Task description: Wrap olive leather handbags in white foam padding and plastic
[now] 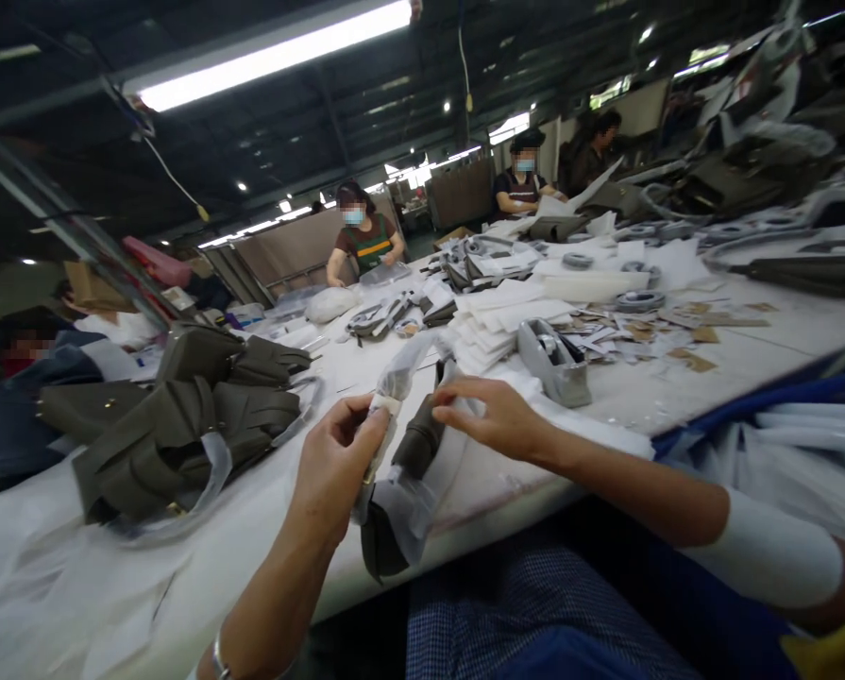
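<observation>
A dark olive handbag (419, 436) stands at the front edge of the white table, its near end hanging at the edge. Clear plastic film (414, 505) covers parts of it. My left hand (341, 449) is closed on the bag's left side, its thumb pressed on a small whitish piece (386, 404) there. On the far right side, my right hand (497, 416) pinches the bag's upper edge between thumb and fingers. What exactly lies between those fingertips is hidden.
More olive bags (181, 425) are heaped to the left. A grey plastic-wrapped holder (553, 364), white sheets (493, 321) and brown scraps (691, 354) lie beyond my right hand. One masked person (365, 241) works across the table (734, 378), another (525, 184) farther right.
</observation>
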### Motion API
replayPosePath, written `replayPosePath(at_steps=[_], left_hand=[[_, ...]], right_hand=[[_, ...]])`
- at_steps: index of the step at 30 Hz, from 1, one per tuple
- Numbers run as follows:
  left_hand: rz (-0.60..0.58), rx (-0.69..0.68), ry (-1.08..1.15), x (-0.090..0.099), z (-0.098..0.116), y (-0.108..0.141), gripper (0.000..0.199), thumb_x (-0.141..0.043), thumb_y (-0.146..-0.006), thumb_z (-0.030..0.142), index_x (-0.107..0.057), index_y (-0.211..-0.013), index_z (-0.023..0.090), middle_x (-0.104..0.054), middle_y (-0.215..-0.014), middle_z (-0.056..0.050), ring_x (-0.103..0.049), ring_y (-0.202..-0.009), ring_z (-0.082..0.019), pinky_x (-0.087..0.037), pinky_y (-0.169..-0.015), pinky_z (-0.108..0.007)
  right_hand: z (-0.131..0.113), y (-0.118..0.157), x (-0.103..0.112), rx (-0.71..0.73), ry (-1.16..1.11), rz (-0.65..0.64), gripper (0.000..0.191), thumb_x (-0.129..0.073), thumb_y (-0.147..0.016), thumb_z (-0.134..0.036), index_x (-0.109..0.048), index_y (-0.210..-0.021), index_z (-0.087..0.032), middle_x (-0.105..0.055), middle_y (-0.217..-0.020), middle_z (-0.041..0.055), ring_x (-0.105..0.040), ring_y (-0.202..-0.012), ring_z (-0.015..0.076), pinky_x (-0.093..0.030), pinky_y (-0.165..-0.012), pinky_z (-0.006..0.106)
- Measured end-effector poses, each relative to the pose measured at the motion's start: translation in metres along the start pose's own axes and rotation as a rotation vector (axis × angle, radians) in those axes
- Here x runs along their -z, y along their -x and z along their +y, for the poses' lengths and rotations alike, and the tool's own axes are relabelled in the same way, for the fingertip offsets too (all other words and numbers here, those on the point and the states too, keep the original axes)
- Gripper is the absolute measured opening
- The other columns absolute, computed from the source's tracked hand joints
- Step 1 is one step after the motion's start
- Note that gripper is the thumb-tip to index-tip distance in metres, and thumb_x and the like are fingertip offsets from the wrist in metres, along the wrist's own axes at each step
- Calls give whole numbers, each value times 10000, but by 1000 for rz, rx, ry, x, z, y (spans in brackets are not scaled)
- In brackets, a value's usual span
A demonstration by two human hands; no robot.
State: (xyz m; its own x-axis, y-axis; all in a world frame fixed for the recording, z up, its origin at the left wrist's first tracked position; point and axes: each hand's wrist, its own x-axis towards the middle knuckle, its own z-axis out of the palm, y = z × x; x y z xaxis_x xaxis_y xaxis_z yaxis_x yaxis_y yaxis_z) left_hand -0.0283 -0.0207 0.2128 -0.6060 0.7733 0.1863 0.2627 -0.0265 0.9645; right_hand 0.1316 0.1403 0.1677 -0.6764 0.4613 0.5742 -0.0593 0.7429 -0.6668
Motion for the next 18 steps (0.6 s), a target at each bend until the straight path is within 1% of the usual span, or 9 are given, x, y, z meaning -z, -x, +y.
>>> replayPosePath(at_steps=[2,4,6,7,8,10,13,15,18], left_hand=[[29,-2,0,2,-3,-2,383,-765,-761,451,-694,-1015,174,-714,-870,-19,-596,-715,-120,-446,-605,-191],[34,3,22,3,-5,-3,388,-773,-748,456,-694,-1007,177,-714,-853,-13,-591,-700,-115,-441,-595,-184],[43,10,50,3,-4,-4,407,-784,-726,461,-695,-998,172,-711,-822,-10,-589,-677,-118,-438,-578,-186],[50,10,60,2,-4,-3,417,-789,-715,462,-696,-995,168,-710,-812,-10,-591,-669,-122,-438,-570,-189],[57,9,66,1,-3,-3,421,-792,-707,461,-696,-992,166,-709,-808,-11,-593,-662,-123,-438,-563,-190],[71,5,72,-2,-1,-2,407,-794,-701,449,-698,-977,166,-711,-809,-9,-594,-658,-119,-437,-560,-186],[84,-3,89,-4,1,-1,376,-798,-693,426,-701,-950,170,-709,-801,0,-592,-659,-108,-440,-571,-175],[83,-5,95,-3,1,-1,380,-798,-688,427,-700,-948,168,-706,-793,-1,-592,-656,-111,-444,-572,-181],[77,-1,88,-1,0,-2,395,-789,-695,435,-696,-964,160,-699,-786,-7,-585,-650,-117,-441,-560,-189]], right_hand=[[42,13,36,-45,238,161,220,-638,-884,-385,-739,-1013,-237,-698,-1206,55,-620,-1147,223,-422,-1056,370],[90,27,76,-232,438,321,171,-646,-850,-328,-753,-925,-217,-642,-1312,89,-546,-1268,268,-350,-1130,417],[130,38,110,-506,455,401,117,-674,-800,-282,-755,-818,-200,-570,-1408,100,-433,-1377,304,-269,-1177,444],[146,43,122,-633,416,419,114,-684,-784,-281,-750,-762,-191,-558,-1420,113,-398,-1400,323,-242,-1185,460],[157,46,131,-715,382,421,143,-691,-778,-300,-746,-720,-182,-564,-1409,134,-400,-1395,348,-245,-1175,486],[170,49,137,-813,299,411,225,-697,-778,-374,-747,-682,-177,-606,-1353,164,-470,-1332,379,-307,-1124,519],[173,47,131,-863,170,425,291,-677,-778,-467,-764,-727,-194,-657,-1283,153,-567,-1222,362,-413,-1020,511],[169,45,126,-860,89,474,286,-677,-764,-481,-761,-751,-208,-659,-1292,130,-569,-1218,343,-430,-1006,493],[155,48,125,-780,-19,574,276,-735,-721,-488,-758,-782,-220,-618,-1361,95,-550,-1246,312,-401,-1058,448]])
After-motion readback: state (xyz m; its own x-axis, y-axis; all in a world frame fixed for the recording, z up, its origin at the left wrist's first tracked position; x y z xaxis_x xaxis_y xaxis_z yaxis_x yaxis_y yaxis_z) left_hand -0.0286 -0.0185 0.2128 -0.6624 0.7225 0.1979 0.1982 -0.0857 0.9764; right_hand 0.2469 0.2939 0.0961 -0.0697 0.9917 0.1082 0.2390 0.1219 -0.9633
